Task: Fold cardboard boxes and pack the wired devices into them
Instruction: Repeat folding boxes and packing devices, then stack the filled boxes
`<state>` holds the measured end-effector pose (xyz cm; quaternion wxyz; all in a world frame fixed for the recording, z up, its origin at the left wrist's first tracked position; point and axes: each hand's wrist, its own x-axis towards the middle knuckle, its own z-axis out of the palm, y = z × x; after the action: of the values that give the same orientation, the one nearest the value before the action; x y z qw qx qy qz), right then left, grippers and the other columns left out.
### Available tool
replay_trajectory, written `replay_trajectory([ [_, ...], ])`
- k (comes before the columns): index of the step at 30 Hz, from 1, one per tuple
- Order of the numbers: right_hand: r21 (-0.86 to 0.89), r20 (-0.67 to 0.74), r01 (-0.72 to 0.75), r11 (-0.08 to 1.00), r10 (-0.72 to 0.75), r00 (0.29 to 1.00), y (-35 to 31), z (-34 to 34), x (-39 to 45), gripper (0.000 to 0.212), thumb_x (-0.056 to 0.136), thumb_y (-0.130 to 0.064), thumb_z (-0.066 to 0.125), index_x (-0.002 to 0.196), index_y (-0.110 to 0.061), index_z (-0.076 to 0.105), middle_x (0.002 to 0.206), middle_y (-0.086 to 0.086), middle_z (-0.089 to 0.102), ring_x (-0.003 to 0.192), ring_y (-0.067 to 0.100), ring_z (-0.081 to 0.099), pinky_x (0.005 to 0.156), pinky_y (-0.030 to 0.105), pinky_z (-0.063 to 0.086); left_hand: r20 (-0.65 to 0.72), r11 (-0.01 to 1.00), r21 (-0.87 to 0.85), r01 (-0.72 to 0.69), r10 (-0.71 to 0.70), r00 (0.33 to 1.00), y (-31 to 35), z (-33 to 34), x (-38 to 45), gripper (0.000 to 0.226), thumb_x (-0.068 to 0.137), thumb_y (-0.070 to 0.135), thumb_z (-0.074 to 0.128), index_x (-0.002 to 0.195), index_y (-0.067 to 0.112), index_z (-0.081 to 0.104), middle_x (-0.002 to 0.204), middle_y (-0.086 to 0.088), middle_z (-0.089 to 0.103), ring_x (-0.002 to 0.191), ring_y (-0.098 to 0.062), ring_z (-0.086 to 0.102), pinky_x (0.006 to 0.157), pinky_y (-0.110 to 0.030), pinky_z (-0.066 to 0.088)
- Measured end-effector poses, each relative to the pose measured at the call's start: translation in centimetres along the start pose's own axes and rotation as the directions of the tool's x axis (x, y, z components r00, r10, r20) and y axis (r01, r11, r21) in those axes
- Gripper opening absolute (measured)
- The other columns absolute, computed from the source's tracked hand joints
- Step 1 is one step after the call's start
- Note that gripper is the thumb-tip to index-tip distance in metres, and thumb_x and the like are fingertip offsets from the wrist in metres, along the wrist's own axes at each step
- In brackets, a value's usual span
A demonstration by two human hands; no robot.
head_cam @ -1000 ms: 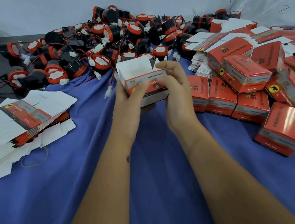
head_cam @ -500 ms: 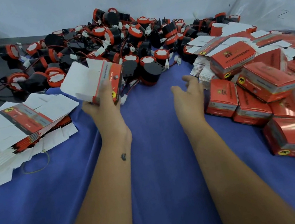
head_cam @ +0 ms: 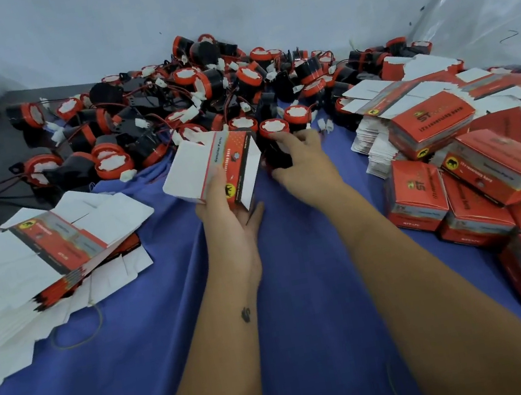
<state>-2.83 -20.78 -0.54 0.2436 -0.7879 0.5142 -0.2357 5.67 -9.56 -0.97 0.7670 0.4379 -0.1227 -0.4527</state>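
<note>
An open box (head_cam: 212, 167) is held tilted above the blue cloth (head_cam: 144, 374) by the left hand (head_cam: 233, 216), its fingers curled round the box's near end. Just to its right, a black and red device (head_cam: 272, 144) at the near edge of the device pile (head_cam: 186, 102) is gripped by the right hand (head_cam: 301, 162), fingers closed round it. Flat boxes (head_cam: 36, 257) are stacked at left, and packed boxes (head_cam: 478, 179) are heaped at right.

Right hand (head_cam: 297, 156) perhaps hides most of the device (head_cam: 276, 156).
</note>
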Motion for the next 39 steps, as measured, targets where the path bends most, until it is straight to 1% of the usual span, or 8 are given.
replay_trajectory([
  [6,0.048,-0.123,0.016,0.999,-0.010,0.992,0.2,0.3,-3.5,0.042,0.084,-0.037,0.071,0.119,-0.025,0.050,0.119,0.000,0.027,0.093,0.019,0.048,0.084,0.032,0.052,0.038,1.000,0.011,-0.013,0.012,0.999,-0.1,0.2,-0.4,0.051,0.099,0.042,0.050,0.145,0.022,0.038,0.136,-0.005,0.060,0.123,-0.025,0.060,0.106,-0.046,0.047],
  [10,0.583,-0.074,0.003,0.813,0.049,0.996,-0.7,0.5,-6.1,0.030,0.087,-0.031,0.073,0.104,-0.036,0.049,0.113,-0.009,0.029,0.096,-0.011,0.043,0.074,0.001,0.043,0.098,0.999,0.038,-0.030,0.026,0.995,-0.1,0.0,-1.0,0.053,0.099,0.049,0.046,0.145,0.025,0.036,0.139,-0.008,0.056,0.118,-0.029,0.063,0.099,-0.050,0.052],
  [14,0.369,-0.093,0.007,0.929,0.030,0.995,-0.6,0.5,-7.4,0.022,0.089,-0.042,0.067,0.104,-0.039,0.051,0.117,-0.015,0.040,0.113,0.004,0.041,0.101,0.035,0.038,0.117,0.992,-0.013,-0.127,0.127,0.985,0.0,-0.1,-1.7,0.053,0.100,0.047,0.047,0.146,0.027,0.030,0.146,-0.010,0.048,0.106,-0.023,0.070,0.085,-0.051,0.058],
  [22,0.689,-0.149,-0.088,0.720,0.260,0.954,0.1,-1.4,-8.4,0.020,0.087,-0.023,0.070,0.088,-0.024,0.050,0.092,-0.003,0.058,0.079,0.014,0.060,0.070,0.033,0.059,0.133,0.978,0.060,-0.201,0.192,0.972,-0.2,-0.4,-1.9,0.061,0.094,0.054,0.052,0.146,0.033,0.030,0.145,0.003,0.052,0.123,-0.016,0.060,0.103,-0.046,0.048],
  [28,0.331,-0.098,-0.041,0.943,0.077,0.992,0.8,-1.9,-8.7,0.023,0.083,-0.019,0.071,0.088,-0.032,0.053,0.081,-0.010,0.059,0.068,0.006,0.055,0.054,0.020,0.042,0.123,0.977,0.031,-0.213,0.208,0.970,-0.3,-0.6,-1.4,0.051,0.099,0.041,0.052,0.144,0.026,0.034,0.139,0.000,0.057,0.117,-0.015,0.064,0.095,-0.039,0.055],
  [31,0.288,-0.146,0.040,0.957,0.003,0.989,0.8,-1.9,-8.5,0.034,0.081,-0.024,0.078,0.109,-0.027,0.058,0.113,-0.007,0.054,0.091,0.005,0.054,0.066,0.009,0.041,0.111,0.972,0.063,-0.227,0.219,0.969,-0.5,-0.6,-1.2,0.047,0.099,0.037,0.054,0.141,0.023,0.036,0.138,-0.005,0.057,0.109,-0.016,0.068,0.090,-0.039,0.058],
  [34,0.319,-0.050,0.081,0.944,-0.069,0.996,0.6,-1.3,-8.4,0.073,0.083,-0.024,0.077,0.146,-0.022,0.039,0.148,-0.005,0.038,0.131,0.016,0.040,0.105,0.027,0.042,0.091,0.970,0.102,-0.219,0.210,0.974,-0.6,-0.8,-1.0,0.048,0.092,0.041,0.064,0.132,0.026,0.042,0.132,0.000,0.060,0.105,-0.014,0.069,0.080,-0.035,0.060],
  [39,0.295,-0.020,0.076,0.952,-0.073,0.997,0.7,0.0,-8.6,0.061,0.081,-0.016,0.073,0.136,-0.027,0.050,0.124,-0.008,0.058,0.119,0.012,0.051,0.101,0.033,0.047,-0.003,0.880,0.323,-0.347,0.368,0.930,-0.7,-1.1,-0.5,0.044,0.085,0.027,0.077,0.119,0.022,0.050,0.109,0.016,0.066,0.095,0.007,0.065,0.079,-0.018,0.052],
])
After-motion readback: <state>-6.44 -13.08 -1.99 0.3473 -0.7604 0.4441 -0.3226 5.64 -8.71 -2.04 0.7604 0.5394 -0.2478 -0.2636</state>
